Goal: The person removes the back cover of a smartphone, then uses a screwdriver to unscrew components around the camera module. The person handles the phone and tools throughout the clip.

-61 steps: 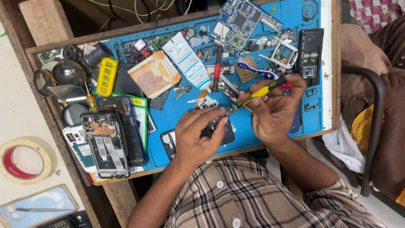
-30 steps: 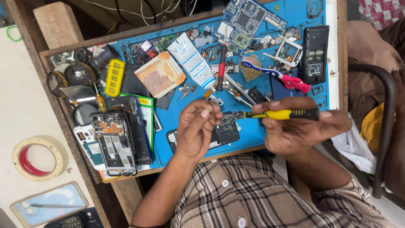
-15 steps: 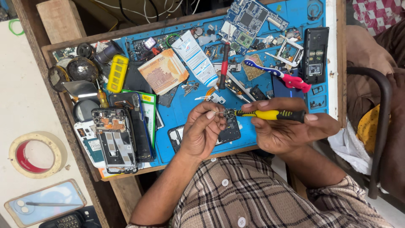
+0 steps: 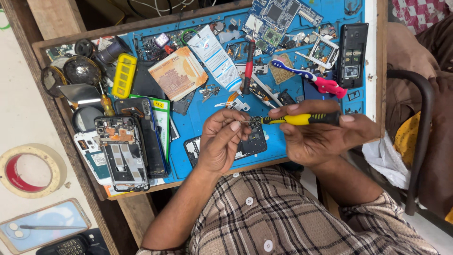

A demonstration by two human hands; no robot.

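My right hand grips a yellow and black screwdriver, held level with its tip pointing left. At that tip, my left hand pinches something very small between thumb and fingertips; what it is cannot be made out. Both hands hover over a dark opened phone body lying on the blue work mat. My plaid-sleeved arms reach in from the bottom.
On the mat lie a disassembled phone, a yellow case, a folded banknote, a white tube, a red screwdriver, a toothbrush, circuit boards and a black phone. A tape roll sits left.
My right hand has swung the screwdriver from a slanted hold to level. My left hand has lifted off the phone body and brought its fingertips to the screwdriver's tip.
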